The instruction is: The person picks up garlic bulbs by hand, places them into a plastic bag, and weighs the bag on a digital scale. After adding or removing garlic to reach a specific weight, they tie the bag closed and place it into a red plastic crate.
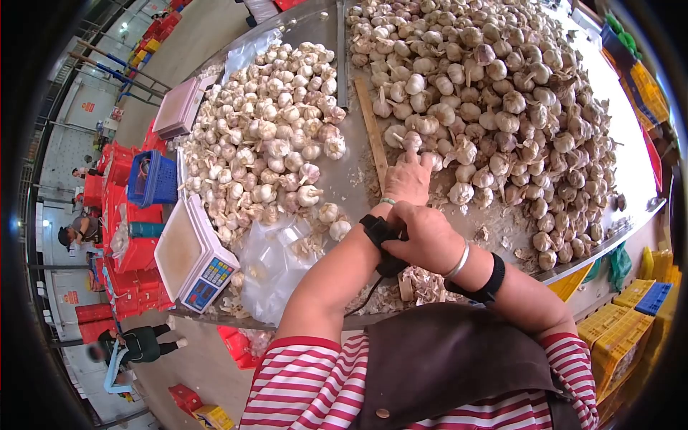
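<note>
My left hand point(410, 179) stretches forward over the steel table point(362, 136), palm down. Its fingers are apart, and their tips are at the near edge of a large heap of garlic bulbs point(494, 93). A black wrist strap point(380, 233) with a small dark unit sits on my left wrist, below a thin green bracelet point(388, 201). My right hand point(433, 240) crosses over and grips this strap between thumb and fingers. On the right forearm are a silver bangle point(460, 261) and another black band point(491, 279). A cable runs down from the left wrist.
A second garlic heap point(265, 136) lies to the left, beside a digital scale point(197, 251) and a clear plastic bag point(276, 265). A wooden strip point(370, 132) and metal bar point(342, 57) divide the table. Yellow crates point(616, 344) stand right; a blue basket point(153, 179) is left.
</note>
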`<state>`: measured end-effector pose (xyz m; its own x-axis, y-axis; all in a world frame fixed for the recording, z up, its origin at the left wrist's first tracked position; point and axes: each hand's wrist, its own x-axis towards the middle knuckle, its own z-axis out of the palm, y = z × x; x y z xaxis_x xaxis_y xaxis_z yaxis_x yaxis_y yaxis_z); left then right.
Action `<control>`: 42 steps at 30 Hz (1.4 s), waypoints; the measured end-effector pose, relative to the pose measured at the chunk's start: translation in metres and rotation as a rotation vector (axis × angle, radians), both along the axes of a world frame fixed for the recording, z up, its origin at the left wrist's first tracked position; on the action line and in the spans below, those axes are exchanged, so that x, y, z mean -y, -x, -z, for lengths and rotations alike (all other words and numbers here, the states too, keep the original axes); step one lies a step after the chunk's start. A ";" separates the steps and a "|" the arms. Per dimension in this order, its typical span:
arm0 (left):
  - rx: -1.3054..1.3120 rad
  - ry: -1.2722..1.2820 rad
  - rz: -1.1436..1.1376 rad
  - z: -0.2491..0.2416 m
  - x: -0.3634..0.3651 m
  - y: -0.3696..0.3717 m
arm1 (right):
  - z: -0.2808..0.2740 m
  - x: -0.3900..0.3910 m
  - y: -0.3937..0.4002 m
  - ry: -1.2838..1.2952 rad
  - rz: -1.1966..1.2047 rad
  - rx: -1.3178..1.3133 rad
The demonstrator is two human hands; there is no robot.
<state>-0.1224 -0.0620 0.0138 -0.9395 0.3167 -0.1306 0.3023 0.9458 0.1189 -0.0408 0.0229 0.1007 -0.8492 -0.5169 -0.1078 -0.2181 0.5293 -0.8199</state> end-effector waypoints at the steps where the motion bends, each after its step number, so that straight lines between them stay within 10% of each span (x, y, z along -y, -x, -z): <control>1: 0.037 0.000 -0.003 -0.002 0.001 -0.001 | 0.002 -0.001 -0.001 0.065 0.008 0.047; 15: -0.078 -0.024 0.076 -0.020 0.003 -0.018 | 0.003 -0.040 0.000 0.781 0.016 1.079; 24: 0.014 0.053 0.180 -0.031 -0.029 -0.020 | -0.018 -0.043 0.012 0.721 0.049 0.960; 30: 0.384 -0.235 0.289 -0.020 -0.047 -0.043 | -0.037 -0.024 0.018 -0.228 -0.041 0.425; 38: 0.373 -0.873 0.252 0.000 -0.029 -0.056 | -0.026 -0.035 0.016 -0.147 -0.033 0.192; 42: 0.142 -0.811 0.113 0.005 -0.012 -0.046 | -0.025 -0.073 0.016 0.402 0.166 0.356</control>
